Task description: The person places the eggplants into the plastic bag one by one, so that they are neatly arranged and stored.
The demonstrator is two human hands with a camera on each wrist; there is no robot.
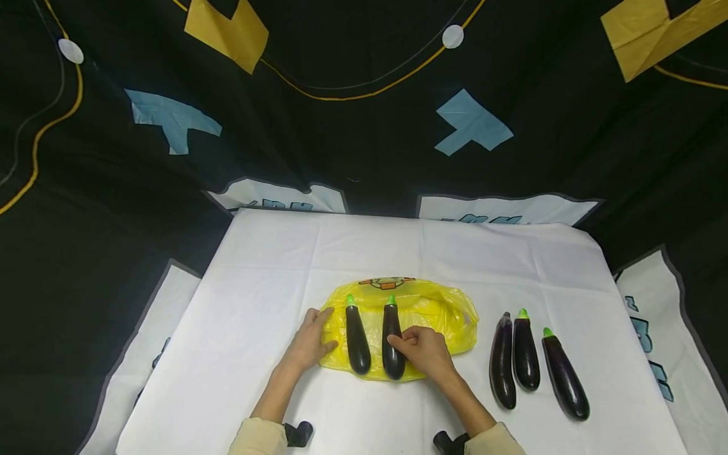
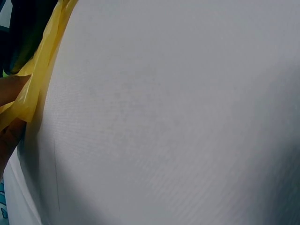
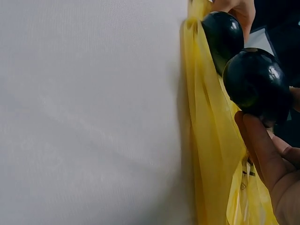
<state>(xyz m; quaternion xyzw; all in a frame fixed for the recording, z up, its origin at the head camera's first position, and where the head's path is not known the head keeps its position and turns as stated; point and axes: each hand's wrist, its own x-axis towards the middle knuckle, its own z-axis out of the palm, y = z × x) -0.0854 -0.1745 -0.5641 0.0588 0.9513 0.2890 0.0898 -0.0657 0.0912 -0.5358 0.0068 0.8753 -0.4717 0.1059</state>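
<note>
A yellow plastic bag [image 1: 423, 316] lies flat on the white-covered table, and two dark purple eggplants with green tops lie over it. My left hand [image 1: 309, 340] rests at the bag's left edge, its thumb and fingers spread apart on the plastic beside the left eggplant [image 1: 357, 341]. At the left side of the left wrist view, the digits [image 2: 13, 90] touch the yellow film. My right hand [image 1: 425, 351] pinches the second eggplant [image 1: 392, 335] around its middle. In the right wrist view the fingers [image 3: 262, 145] press against this eggplant's [image 3: 255, 79] side.
To the right of the bag, three more eggplants lie side by side: a left one [image 1: 503, 363], a middle one [image 1: 526, 354] and a right one [image 1: 565, 377]. The white tablecloth [image 1: 273, 246] has fold creases. Behind the table hangs a black patterned cloth [image 1: 352, 145].
</note>
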